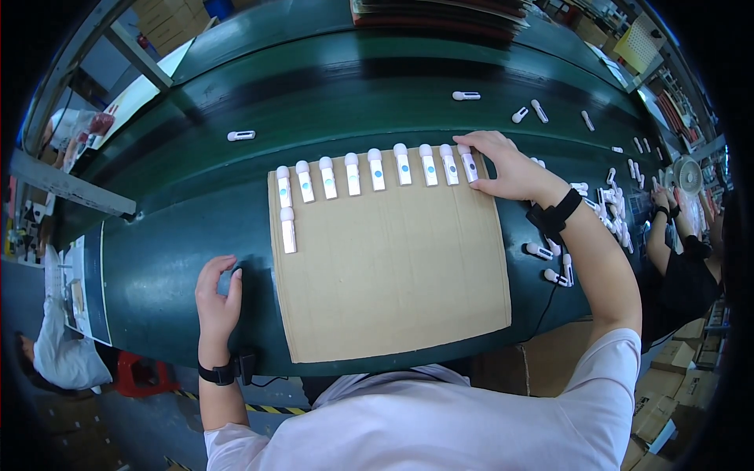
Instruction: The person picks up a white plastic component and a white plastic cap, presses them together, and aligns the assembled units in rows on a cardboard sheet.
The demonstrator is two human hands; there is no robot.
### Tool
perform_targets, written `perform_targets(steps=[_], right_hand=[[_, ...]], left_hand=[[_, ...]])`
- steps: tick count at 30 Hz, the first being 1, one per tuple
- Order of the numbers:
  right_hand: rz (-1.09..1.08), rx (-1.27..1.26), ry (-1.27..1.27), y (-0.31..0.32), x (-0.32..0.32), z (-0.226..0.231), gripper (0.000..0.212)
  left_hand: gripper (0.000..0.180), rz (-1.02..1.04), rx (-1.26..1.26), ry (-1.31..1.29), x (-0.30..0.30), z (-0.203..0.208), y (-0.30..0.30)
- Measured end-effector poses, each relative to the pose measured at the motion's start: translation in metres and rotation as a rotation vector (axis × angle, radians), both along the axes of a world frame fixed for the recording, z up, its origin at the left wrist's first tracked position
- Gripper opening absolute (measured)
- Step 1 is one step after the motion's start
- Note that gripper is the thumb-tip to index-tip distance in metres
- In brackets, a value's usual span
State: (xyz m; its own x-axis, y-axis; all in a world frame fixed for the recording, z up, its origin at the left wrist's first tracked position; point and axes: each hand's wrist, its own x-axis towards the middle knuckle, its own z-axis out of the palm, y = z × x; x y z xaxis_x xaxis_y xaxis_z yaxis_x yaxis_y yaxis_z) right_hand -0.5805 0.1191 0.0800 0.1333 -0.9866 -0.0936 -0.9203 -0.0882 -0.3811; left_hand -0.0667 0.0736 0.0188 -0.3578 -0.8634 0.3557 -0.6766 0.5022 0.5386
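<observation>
L hand (218, 302), lower left, empty w/ thumb & fingers apart; R hand (506, 169), upper right of ctr, pinching rightmost white device (470, 165), cardboard (393, 267) top row; loose units (616, 208) right, qty unclear.

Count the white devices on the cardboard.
10 devices: nine along the far side of the cardboard, the rightmost at the right hand, which may hide another; one in front of the leftmost.
</observation>
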Motion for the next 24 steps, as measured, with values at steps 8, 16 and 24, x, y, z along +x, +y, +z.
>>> perform_targets(steps=[8,16,24], right_hand=[[-0.065,-0.003,-0.03,0.0,-0.008,0.008,0.07],[-0.034,-0.118,0.255,-0.079,-0.046,0.004,0.057],[-0.044,-0.115,0.341,-0.147,-0.066,-0.032,0.045]], left_hand=[[0.018,-0.036,-0.022,-0.018,-0.006,0.001,-0.022],[0.017,-0.081,-0.061,-0.067,0.01,0.011,-0.127],[0.029,-0.035,-0.189,-0.319,-0.021,0.011,-0.231]])
